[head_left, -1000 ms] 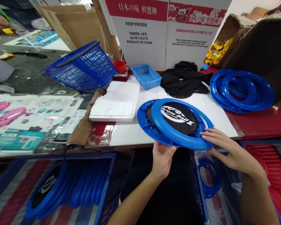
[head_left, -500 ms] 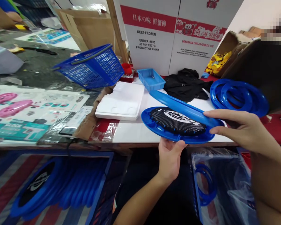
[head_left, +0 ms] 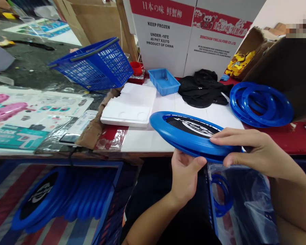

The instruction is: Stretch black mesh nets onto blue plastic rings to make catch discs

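Observation:
A round blue flying disc with a black mesh centre (head_left: pixel 191 126) and white lettering is held over the front edge of the table. Its upper blue ring (head_left: pixel 163 129) now lies over the lower blue rim, with a dark gap between them along the near right side. My left hand (head_left: pixel 185 178) grips the disc from below, thumb along the near edge. On the right, my right hand (head_left: pixel 257 153) pinches the upper ring, fingers on top and thumb at the side. The far part of the lower rim is hidden under the ring.
Loose blue rings (head_left: pixel 261 117) lie at the right of the table. A small blue tray (head_left: pixel 165 86), black cloth (head_left: pixel 202 90), white foam slab (head_left: pixel 130 105) and blue basket (head_left: pixel 97 66) stand behind. Below left, a crate (head_left: pixel 118 173) holds several finished-looking discs.
My right hand has lowered the upper ring from a tilted position above the mesh onto the lower rim. My left hand still holds the disc from below.

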### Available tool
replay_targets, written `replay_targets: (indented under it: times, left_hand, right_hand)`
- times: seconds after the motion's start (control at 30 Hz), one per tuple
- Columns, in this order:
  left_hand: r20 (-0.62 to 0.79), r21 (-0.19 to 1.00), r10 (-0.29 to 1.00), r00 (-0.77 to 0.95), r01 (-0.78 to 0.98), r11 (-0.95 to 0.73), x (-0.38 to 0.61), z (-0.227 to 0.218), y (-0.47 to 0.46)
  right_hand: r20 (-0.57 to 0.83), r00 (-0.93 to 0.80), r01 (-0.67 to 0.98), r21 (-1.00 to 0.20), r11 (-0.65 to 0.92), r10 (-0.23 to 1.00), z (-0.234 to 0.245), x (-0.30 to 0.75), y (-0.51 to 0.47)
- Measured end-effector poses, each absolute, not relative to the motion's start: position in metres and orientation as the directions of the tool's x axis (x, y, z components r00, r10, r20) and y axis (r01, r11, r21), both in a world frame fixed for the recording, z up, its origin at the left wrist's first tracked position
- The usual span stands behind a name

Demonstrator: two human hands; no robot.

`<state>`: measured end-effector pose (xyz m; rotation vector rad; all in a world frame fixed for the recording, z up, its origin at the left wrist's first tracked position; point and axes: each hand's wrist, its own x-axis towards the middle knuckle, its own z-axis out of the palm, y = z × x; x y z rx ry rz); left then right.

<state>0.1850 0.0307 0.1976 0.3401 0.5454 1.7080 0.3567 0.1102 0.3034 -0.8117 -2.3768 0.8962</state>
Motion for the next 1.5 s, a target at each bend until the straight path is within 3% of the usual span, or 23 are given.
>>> replay_targets:
  times: [1.13, 1.5]
  left_hand:
    - [-0.098, 0.573, 0.974, -0.205, -0.811, -0.113, 0.192, 0.204, 0.032]
    - [-0.074, 0.576, 0.976, -0.204, -0.808, -0.125, 0.193, 0.205, 0.031]
  right_hand:
    - [0.217, -0.602, 0.487, -0.662, 0.569, 0.768, 0.305, 0.355, 0.079]
    - [0.253, -0.647, 0.418, -0.672, 0.611, 0.720, 0.299, 0.364, 0.081]
